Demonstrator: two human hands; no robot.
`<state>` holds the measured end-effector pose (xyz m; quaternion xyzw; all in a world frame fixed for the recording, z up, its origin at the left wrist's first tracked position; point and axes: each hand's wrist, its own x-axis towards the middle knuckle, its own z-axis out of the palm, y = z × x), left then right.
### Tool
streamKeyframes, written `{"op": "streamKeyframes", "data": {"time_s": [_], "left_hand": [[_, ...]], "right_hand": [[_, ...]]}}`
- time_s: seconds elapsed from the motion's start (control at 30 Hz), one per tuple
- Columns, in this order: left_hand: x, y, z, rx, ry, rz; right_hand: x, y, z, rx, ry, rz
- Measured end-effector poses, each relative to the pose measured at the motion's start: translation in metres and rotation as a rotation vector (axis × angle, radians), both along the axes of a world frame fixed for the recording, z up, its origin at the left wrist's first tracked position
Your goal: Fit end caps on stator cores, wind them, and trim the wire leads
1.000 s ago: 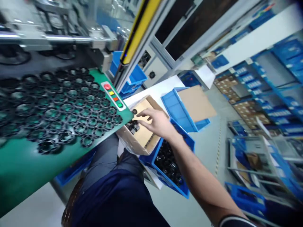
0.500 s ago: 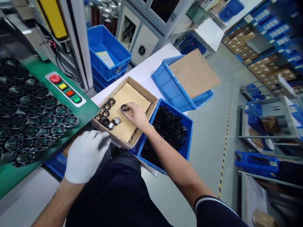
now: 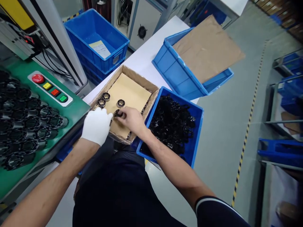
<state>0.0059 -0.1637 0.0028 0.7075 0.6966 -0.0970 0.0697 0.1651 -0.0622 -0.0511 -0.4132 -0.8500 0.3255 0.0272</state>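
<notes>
My left hand, in a white glove, reaches over the near left side of a cardboard box. Its fingers are curled down, and whatever they hold is hidden beneath them. Beside it my bare right hand pinches a black ring-shaped part between thumb and fingers, close to the gloved fingertips. One loose black ring lies on the tan sheet inside the box, just beyond the right hand. More rings sit along the box's left wall.
A blue bin full of black parts adjoins the box on the right. Behind it, a tilted blue crate carries brown cardboard. Rows of black rings cover the green bench at left, near a button panel. Stacked blue crates stand behind.
My left hand has moved right and forward into the box, next to the right hand. The right hand has left a ring standing on the sheet and now pinches another, nearer me.
</notes>
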Motion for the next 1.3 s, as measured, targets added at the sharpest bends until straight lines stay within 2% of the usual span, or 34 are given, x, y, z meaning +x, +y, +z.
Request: {"op": "streamKeyframes", "data": {"time_s": [0.1, 0.23, 0.37, 0.6, 0.7, 0.8, 0.87, 0.93, 1.0, 1.13, 1.3], "left_hand": [[0.001, 0.010, 0.002, -0.056, 0.017, -0.020], [0.002, 0.018, 0.003, -0.127, 0.020, -0.038], [0.005, 0.019, 0.002, -0.115, -0.015, -0.072], [0.006, 0.024, -0.018, 0.028, -0.060, 0.084], [0.008, 0.015, -0.020, 0.073, -0.081, 0.125], [0.019, -0.015, -0.017, 0.130, -0.118, 0.125], [0.030, -0.044, -0.018, 0.251, -0.204, 0.090], [0.040, -0.078, -0.022, 0.399, -0.338, 0.066], [0.046, -0.111, -0.031, 0.479, -0.472, 0.089], [0.047, -0.163, -0.055, 0.471, -0.648, 0.257], [0.036, -0.200, -0.079, 0.413, -0.809, 0.493]], "right_hand": [[0.010, 0.008, 0.005, 0.072, -0.044, 0.021], [0.016, 0.017, 0.011, 0.087, -0.055, 0.066], [0.015, 0.032, 0.020, 0.115, -0.053, 0.045], [-0.001, 0.048, 0.025, 0.106, -0.178, 0.150], [-0.009, 0.053, 0.023, 0.115, -0.243, 0.173], [-0.015, 0.056, 0.024, 0.138, -0.295, 0.186], [-0.017, 0.057, 0.026, 0.180, -0.312, 0.205], [-0.018, 0.056, 0.029, 0.235, -0.302, 0.253], [-0.018, 0.054, 0.033, 0.275, -0.272, 0.349], [-0.015, 0.056, 0.033, 0.298, -0.243, 0.570], [-0.017, 0.066, 0.025, 0.293, -0.278, 0.726]]}}
